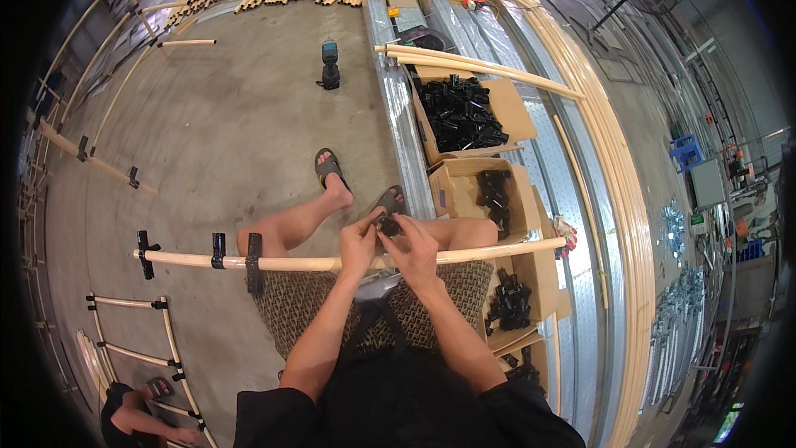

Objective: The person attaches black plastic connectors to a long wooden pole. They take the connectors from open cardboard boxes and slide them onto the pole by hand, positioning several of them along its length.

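A long cream pipe (pixel 298 264) lies across my lap from left to right. Toward its left end it carries three black pipe connectors: an end one (pixel 146 255), a middle one (pixel 218 250) and an inner one (pixel 254 262). Above the pipe's middle, my left hand (pixel 357 245) and my right hand (pixel 416 254) are closed together around a small black connector (pixel 386 225), fingertips on both sides of it. The wrists pass over the pipe; whether the connector touches it is hidden by the hands.
Cardboard boxes of black connectors stand at my right, a far one (pixel 461 114) and a nearer one (pixel 495 191). Metal beams (pixel 580 199) and pipe stacks (pixel 623 224) lie beyond. A cordless drill (pixel 330 66) stands on the floor ahead. Another person (pixel 137 415) crouches by a pipe frame (pixel 133 303), lower left.
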A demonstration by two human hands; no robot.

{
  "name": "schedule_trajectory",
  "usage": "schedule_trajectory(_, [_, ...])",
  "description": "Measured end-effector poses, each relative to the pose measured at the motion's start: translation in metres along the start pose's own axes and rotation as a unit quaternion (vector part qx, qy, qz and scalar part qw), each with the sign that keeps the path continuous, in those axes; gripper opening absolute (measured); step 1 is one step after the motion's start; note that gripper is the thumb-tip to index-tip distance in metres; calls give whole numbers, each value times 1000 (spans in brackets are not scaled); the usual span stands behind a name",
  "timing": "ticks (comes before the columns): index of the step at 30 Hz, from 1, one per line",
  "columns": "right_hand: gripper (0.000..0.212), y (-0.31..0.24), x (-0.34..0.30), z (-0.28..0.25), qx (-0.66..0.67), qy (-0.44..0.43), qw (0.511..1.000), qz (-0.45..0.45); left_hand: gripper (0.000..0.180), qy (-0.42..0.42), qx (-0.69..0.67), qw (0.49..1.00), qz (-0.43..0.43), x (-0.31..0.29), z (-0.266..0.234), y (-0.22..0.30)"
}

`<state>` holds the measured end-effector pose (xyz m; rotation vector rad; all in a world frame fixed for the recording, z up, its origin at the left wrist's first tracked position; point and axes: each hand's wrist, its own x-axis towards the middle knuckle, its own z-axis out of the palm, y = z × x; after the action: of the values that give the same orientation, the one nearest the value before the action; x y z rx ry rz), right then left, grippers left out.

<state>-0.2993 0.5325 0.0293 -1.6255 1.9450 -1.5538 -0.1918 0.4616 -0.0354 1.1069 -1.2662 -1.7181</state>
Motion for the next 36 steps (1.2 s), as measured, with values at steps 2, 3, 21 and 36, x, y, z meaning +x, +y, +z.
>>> schedule_trajectory(2, [42,2,1,0,-2,9,1000,-19,31,-3,14,1000,-13,-1,2,4])
schedule_trajectory(3, [42,1,1,0,-14,5,1000,-18,31,-5,21,1000,-20,-2,2,7])
schedule_trajectory(21, [38,29,14,-108,-116,176,977,35,28,-122,40,991,-24,-2,-2,11])
schedule_trajectory(36, [28,209,-70,-356,-278,303,878,245,45,-268,394,879,25,-15,27,45])
